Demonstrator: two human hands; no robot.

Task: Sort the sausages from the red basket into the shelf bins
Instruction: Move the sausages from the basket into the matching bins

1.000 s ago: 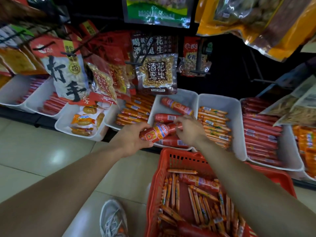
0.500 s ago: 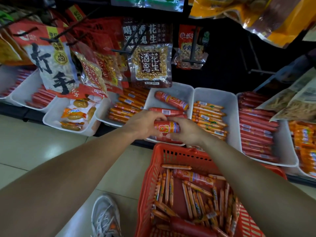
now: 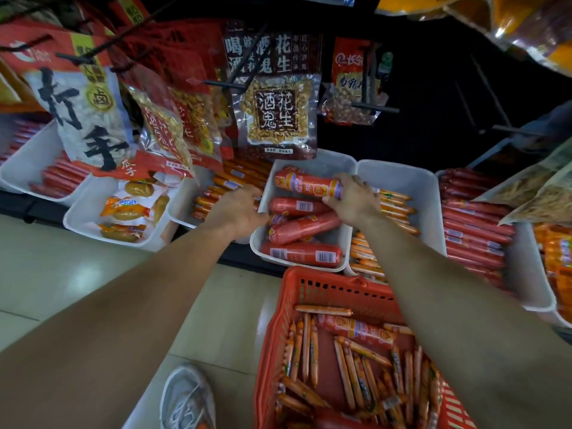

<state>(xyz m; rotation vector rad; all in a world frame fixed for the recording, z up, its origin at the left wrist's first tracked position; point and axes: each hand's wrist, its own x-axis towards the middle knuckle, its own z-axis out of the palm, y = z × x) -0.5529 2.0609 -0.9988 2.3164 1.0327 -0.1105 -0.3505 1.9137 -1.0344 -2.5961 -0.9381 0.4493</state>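
- The right hand (image 3: 351, 198) is curling its fingers round the right end of a fat sausage (image 3: 305, 183) and holding it across the far end of the middle bin (image 3: 346, 164).
- The left hand (image 3: 240, 209) is resting at that bin's left rim, fingers loosely bent; whether it is gripping anything I cannot tell, since its fingertips are hidden.
- Three more fat sausages (image 3: 301, 227) are lying nearer in the same bin, stacked crosswise, so the held one is going to the back row.
- The step in hand looks like placing: the sausage is sitting low in the bin but is not yet let go.
- The next move is calling for the right hand to release, then for a reach back down to the red basket (image 3: 309, 292) just below the bins.
- In the basket one fat sausage (image 3: 356, 329) is lying near the far wall among many thin sausages (image 3: 356, 370); the thin ones probably belong in the bin to the right (image 3: 411, 178), so much sorting is remaining.
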